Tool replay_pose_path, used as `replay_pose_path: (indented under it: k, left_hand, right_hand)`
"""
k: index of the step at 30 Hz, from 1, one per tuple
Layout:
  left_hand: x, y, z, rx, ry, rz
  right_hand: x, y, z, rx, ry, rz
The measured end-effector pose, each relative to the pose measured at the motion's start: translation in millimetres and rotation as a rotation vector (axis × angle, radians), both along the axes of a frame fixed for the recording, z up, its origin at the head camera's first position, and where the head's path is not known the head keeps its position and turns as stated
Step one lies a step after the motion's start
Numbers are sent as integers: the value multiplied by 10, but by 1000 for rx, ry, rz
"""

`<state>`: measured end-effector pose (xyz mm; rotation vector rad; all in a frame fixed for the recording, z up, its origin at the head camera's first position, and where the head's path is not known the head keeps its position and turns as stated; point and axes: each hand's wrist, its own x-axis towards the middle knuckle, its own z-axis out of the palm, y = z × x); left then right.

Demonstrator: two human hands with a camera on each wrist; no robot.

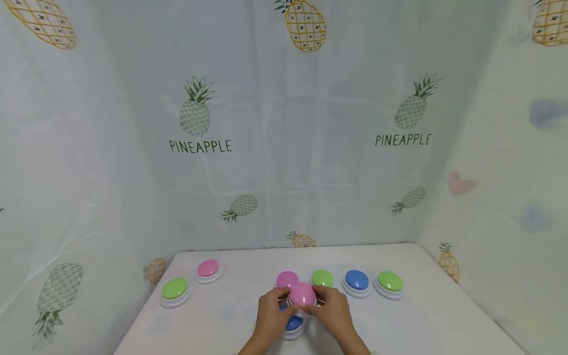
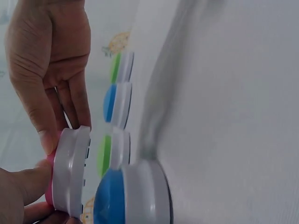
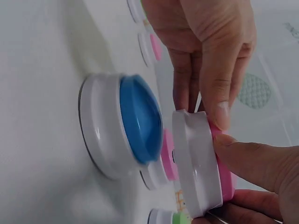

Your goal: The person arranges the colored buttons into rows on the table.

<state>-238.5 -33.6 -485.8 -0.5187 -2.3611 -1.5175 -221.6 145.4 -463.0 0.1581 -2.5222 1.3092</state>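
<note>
Both hands grip a pink push button with a white round base (image 1: pixel 302 294), raised off the table. My left hand (image 1: pixel 271 315) holds its left side and my right hand (image 1: pixel 334 311) its right side, with the thumbs near the front of the pink dome. In the right wrist view the white base (image 3: pixel 194 163) is tilted on edge. Just below it stands a blue push button (image 1: pixel 294 324), partly hidden by the left hand and the held button. Another pink button (image 1: pixel 287 278) sits right behind, partly covered.
On the white table (image 1: pixel 248 261), a green button (image 1: pixel 322 278), a blue button (image 1: pixel 357 280) and another green button (image 1: pixel 390 282) line up at the right. Farther left are a pink button (image 1: pixel 208 268) and a green button (image 1: pixel 175 289). Pineapple-print curtains (image 1: pixel 284 172) enclose the table.
</note>
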Motion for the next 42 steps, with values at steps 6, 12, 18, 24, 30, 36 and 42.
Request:
replay_pose_path:
  k: [6,12,18,24,30,36,42]
  left_hand:
    - [46,172,-54,16,-8,-42]
    - [96,341,-58,12,-21,-98]
    - [144,463,-84,-7,-19,-132]
    - [178,597,-128,-88,-87,-126]
    - [206,674,-151,-109,-95,-151]
    - [227,739,-186,-166,-63,-144]
    - [263,794,-183,-240,-35,-110]
  right_hand:
    - [68,198,-66,-31,2,-15]
    - [124,390,-103,-41,-16,-52]
    - [136,522,-154,-31,-47,-46]
    - [141,637,-202,-31,-87,-53]
    - [110,699,-260,-21,-131,-68]
    - [90,732,-321,-27,-126,-51]
    - [91,766,-383,-39,-113,-32]
